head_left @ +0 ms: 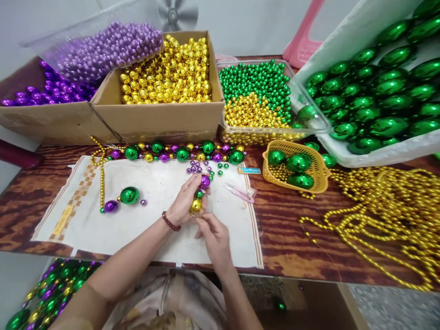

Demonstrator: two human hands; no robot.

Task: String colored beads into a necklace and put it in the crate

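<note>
My left hand [185, 198] is closed around a short row of beads: a purple bead [205, 182], a small green bead [199, 194] and a gold bead [196, 205]. Just below, the fingertips of my right hand [213, 231] pinch together beside the gold bead; what lies between them is too small to make out. Both hands are above a white cloth [165, 233]. To the left rests a gold bead string [102, 183], near a purple bead [111, 206] and a large green bead [129, 195]. Loose small purple beads [196, 167] lie beyond my left hand.
Along the cloth's back runs a beaded garland [182, 154]. Behind stand a box of gold beads [154, 121] and a clear tub [237, 130]. At right are pink tweezers [239, 192], a yellow basket [325, 176], gold bead strings [385, 211] and a white foam box [378, 153].
</note>
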